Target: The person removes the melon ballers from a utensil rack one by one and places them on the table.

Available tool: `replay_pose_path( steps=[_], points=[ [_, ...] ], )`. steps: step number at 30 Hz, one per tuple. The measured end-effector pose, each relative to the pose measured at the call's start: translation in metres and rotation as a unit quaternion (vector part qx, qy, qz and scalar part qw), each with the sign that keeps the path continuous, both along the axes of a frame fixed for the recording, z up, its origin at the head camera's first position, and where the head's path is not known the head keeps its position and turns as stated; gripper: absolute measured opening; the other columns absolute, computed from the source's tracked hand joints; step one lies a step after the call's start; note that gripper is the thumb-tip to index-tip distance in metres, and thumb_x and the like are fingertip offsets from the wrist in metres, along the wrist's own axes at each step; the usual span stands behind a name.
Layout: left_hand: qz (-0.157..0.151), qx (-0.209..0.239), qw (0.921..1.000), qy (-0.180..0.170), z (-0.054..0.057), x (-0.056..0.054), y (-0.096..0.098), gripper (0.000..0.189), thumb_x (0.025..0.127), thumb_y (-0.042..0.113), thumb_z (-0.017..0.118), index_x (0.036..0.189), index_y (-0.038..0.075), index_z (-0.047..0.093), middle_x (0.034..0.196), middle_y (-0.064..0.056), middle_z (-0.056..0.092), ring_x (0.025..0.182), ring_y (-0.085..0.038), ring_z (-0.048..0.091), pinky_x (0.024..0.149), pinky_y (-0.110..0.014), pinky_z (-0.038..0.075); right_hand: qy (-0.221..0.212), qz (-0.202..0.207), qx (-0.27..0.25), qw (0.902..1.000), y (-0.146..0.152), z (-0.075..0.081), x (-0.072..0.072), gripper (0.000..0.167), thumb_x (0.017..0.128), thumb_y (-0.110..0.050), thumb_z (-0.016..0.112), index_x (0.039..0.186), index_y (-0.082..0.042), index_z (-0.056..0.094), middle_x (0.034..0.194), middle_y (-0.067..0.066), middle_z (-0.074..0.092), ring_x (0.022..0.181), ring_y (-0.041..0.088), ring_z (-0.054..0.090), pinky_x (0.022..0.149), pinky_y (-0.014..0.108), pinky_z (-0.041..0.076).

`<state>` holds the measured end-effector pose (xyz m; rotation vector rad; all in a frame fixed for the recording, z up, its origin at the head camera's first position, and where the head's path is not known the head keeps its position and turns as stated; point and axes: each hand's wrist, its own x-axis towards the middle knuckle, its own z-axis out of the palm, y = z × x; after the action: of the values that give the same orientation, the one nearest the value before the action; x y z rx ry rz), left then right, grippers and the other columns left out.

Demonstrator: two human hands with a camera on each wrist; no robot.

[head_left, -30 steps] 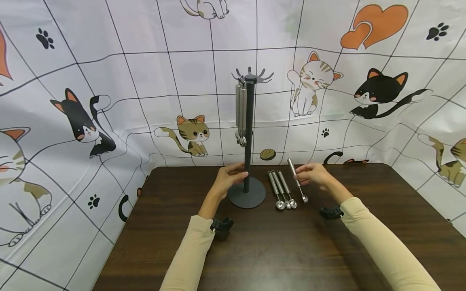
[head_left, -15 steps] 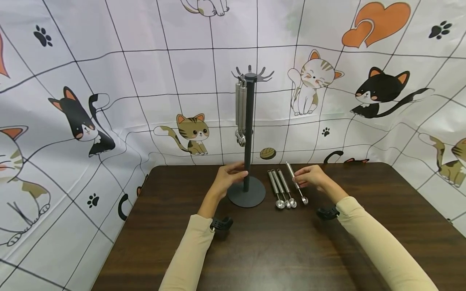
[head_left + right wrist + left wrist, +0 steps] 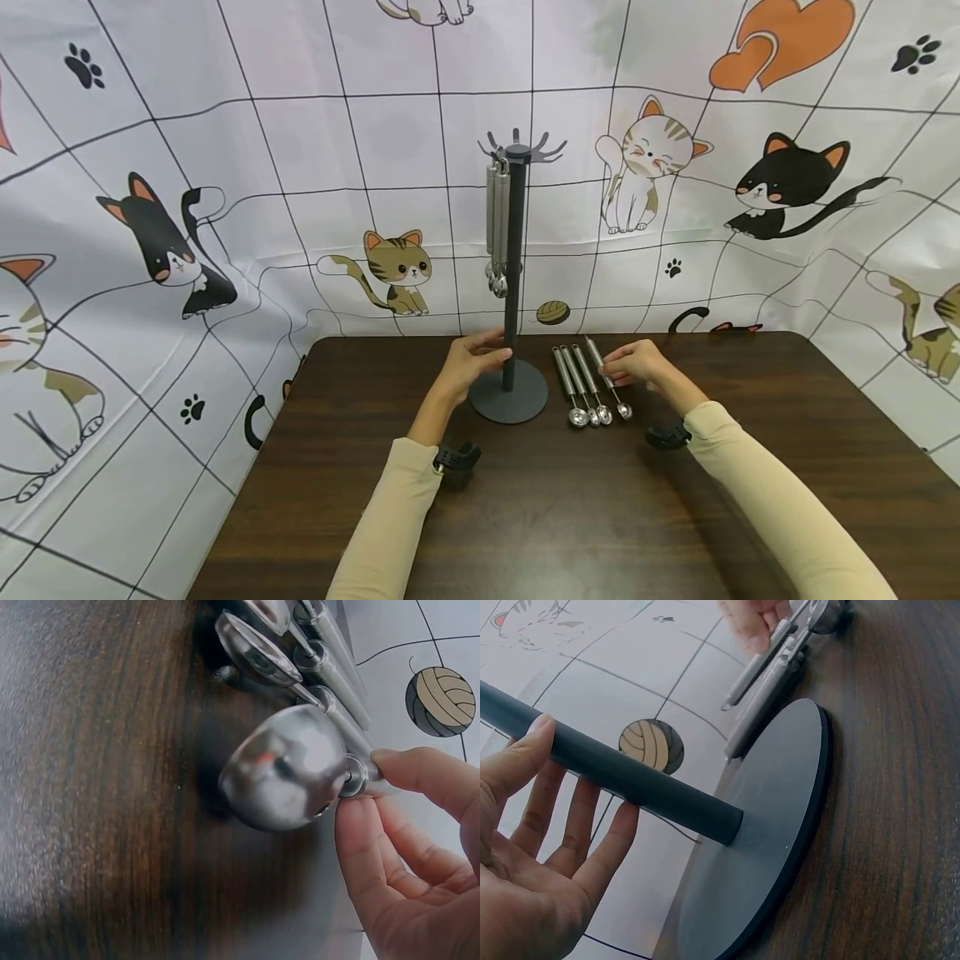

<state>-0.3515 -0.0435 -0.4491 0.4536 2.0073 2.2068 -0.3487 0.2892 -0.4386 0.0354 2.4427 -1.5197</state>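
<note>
My left hand grips the dark grey pole of a hook stand low down, just above its round base. In the left wrist view the thumb lies on one side of the pole and the fingertips on the other. My right hand pinches a small metal scoop by its handle, with its round bowl toward me. Three similar scoops lie side by side on the table, just left of the held one. In the right wrist view the held scoop's bowl covers part of the table.
Several metal utensils with small bowls hang from the left hooks of the stand. The dark wooden table ends at the back against a white curtain printed with cats. A dark wrist device is on each arm.
My right hand has moved left with the scoop, bringing it down close beside the row of scoops. My left hand stays on the pole. The head view has tilted slightly.
</note>
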Motion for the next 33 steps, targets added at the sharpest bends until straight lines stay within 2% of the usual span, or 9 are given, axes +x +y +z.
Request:
replay_pose_path(
  steps=[14,23,33],
  points=[
    [0.001,-0.003,1.0,0.001,0.0,0.001,0.0,0.045,0.092,0.001,0.073,0.137,0.002,0.064,0.116,-0.007,0.07,0.094,-0.01,0.071,0.095,-0.044,0.061,-0.017,-0.021,0.019,0.9995,-0.003,-0.004,0.0,0.035,0.09,-0.007,0.075,0.116,0.016,0.066,0.081,-0.002,0.074,0.077,0.012,0.068,0.074,0.03,0.065],
    [0.0,-0.005,1.0,0.002,0.003,0.002,-0.001,0.046,0.092,0.0,0.072,0.137,0.001,0.063,0.12,-0.012,0.069,0.095,-0.01,0.071,0.093,-0.041,0.062,-0.015,-0.035,0.018,0.9991,-0.008,-0.005,-0.002,0.037,0.088,-0.005,0.077,0.116,0.017,0.065,0.077,-0.004,0.071,0.073,0.011,0.067,0.071,0.029,0.065],
    [-0.016,-0.007,0.9998,0.003,0.001,0.002,-0.001,0.046,0.095,0.001,0.07,0.139,0.001,0.061,0.126,-0.016,0.066,0.097,-0.01,0.07,0.095,-0.041,0.061,-0.019,-0.035,0.018,0.9991,-0.011,-0.005,0.002,0.042,0.087,-0.001,0.076,0.12,0.02,0.061,0.076,-0.003,0.069,0.071,0.011,0.065,0.073,0.031,0.065]
  ],
)
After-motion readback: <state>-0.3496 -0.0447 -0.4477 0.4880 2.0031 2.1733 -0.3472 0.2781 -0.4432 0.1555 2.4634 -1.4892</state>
